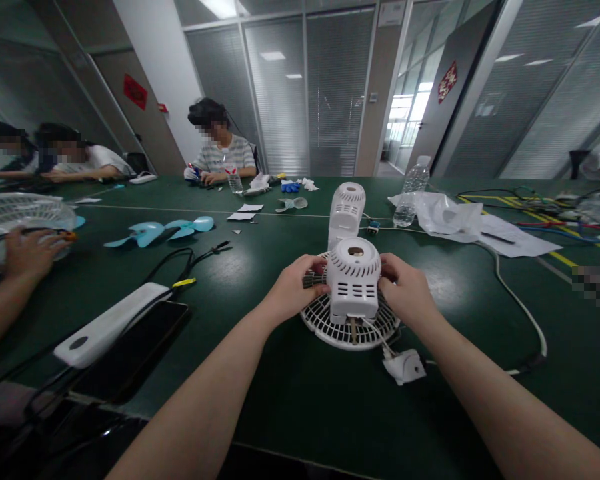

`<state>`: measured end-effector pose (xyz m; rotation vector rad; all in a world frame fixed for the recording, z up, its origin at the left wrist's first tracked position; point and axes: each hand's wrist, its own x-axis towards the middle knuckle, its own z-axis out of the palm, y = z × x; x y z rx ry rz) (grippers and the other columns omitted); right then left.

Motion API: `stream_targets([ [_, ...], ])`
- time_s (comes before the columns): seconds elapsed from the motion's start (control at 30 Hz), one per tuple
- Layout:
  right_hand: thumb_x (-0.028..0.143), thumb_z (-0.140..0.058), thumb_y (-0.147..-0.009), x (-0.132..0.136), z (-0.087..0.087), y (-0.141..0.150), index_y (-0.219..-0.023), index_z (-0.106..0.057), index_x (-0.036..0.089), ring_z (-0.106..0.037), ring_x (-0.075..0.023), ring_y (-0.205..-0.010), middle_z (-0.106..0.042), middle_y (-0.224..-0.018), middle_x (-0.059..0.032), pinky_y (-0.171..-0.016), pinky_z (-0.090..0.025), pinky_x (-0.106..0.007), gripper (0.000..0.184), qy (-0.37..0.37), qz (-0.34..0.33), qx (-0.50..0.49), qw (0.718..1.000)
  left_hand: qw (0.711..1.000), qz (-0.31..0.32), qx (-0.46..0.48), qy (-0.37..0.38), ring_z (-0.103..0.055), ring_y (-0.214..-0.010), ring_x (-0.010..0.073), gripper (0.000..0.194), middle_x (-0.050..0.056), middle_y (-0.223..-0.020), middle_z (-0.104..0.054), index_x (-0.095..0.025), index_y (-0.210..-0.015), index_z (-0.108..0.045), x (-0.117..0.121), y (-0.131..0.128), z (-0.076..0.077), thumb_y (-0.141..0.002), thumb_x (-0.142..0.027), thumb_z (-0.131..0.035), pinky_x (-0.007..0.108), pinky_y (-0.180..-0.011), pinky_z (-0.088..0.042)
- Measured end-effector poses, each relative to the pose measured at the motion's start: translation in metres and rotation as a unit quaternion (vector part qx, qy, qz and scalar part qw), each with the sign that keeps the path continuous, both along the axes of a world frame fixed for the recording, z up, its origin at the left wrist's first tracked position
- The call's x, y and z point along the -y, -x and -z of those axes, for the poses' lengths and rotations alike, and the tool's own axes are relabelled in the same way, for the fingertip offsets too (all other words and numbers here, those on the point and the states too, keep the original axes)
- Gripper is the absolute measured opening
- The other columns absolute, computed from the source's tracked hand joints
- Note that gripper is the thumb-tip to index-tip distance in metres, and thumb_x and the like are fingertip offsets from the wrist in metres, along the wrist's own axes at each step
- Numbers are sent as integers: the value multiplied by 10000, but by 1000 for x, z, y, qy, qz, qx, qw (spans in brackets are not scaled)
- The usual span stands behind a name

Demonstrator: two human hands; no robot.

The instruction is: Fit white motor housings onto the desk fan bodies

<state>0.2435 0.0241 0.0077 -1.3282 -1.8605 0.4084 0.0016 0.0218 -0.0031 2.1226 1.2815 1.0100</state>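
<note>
A white fan motor housing (354, 280), with rows of slots and an oval hole on top, stands on a round white fan grille (325, 327) lying on the green table. My left hand (297, 287) grips the housing's left side, fingers curled against it. On the opposite side my right hand (405, 287) does the same, its fingertips partly hidden behind the housing. Behind it rises a white slotted fan piece (347, 210); how it joins the rest is hidden. Thin white wires run from the housing to a small white part (404, 367) on the table.
A power bank (113, 323) and a phone (130, 350) lie at left among black cables. Blue fan blades (150, 232) rest beyond them. A co-worker's hand (30, 253) is on another grille at far left. Right of centre are a bottle (413, 193), plastic bag (447, 217) and white cable (523, 303).
</note>
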Motion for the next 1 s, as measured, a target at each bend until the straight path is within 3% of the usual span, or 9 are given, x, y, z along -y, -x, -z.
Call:
stream_targets([
  [0.13, 99, -485, -733, -6, 8, -1, -1092, -624, 243, -671, -256, -917, -726, -975, -46, -850, -506, -438, 411, 0, -4, 4, 1000, 999, 31, 31, 30, -622, -905, 175, 323, -4, -933, -645, -225, -1069, -528, 4, -1, -4, -781, -175, -666, 404, -897, -507],
  [0.27, 100, -509, -738, -10, 14, 1, -1211, -577, 284, -579, -286, -1188, -653, -1242, -45, -1023, -433, -511, 512, 42, -94, -58, 993, 997, 46, 35, 43, -608, -895, 169, 269, -3, -935, -636, -222, -1009, -517, 7, -1, -5, -786, -166, -658, 393, -882, -502],
  [0.47, 226, -688, -720, -2, -1, -13, -1429, -362, 284, -483, -305, -1313, -543, -1398, -67, -1097, -381, -514, 783, 198, -243, -98, 945, 995, 74, 37, 52, -600, -932, 182, 207, 13, -971, -626, -222, -966, -538, 9, -1, -8, -798, -217, -660, 405, -906, -495],
  [0.6, 305, -762, -697, -5, -7, -26, -1484, -250, 244, -425, -298, -1361, -476, -1454, -96, -1116, -359, -501, 941, 243, -330, -85, 908, 995, 72, 42, 57, -601, -954, 190, 199, 21, -977, -625, -220, -958, -533, 9, 0, -9, -799, -211, -652, 422, -933, -487],
  [0.83, 418, -848, -595, -12, 3, -17, -1428, -328, 229, -472, -344, -1310, -504, -1414, -129, -1104, -362, -550, 1000, 200, -287, -78, 934, 994, 62, 73, 43, -609, -965, 197, 147, 34, -1002, -642, -222, -973, -557, 5, 1, -6, -839, -226, -617, 428, -941, -486],
  [0.9, 438, -839, -602, -11, 4, -14, -1404, -357, 230, -484, -348, -1296, -533, -1380, -127, -1093, -376, -550, 959, 188, -266, -70, 943, 994, 53, 85, 46, -612, -990, 209, 149, 44, -1031, -654, -225, -1019, -574, 5, 2, -7, -881, -282, -577, 434, -942, -482],
  [1.0, 469, -821, -620, -11, 6, -12, -1378, -383, 238, -502, -348, -1278, -544, -1373, -119, -1074, -395, -543, 906, 166, -224, -53, 959, 991, 56, 112, 39, -612, -1037, 232, 299, 66, -1098, -660, -227, -1126, -587, 5, 3, -6, -955, -431, -452, 436, -947, -472],
])
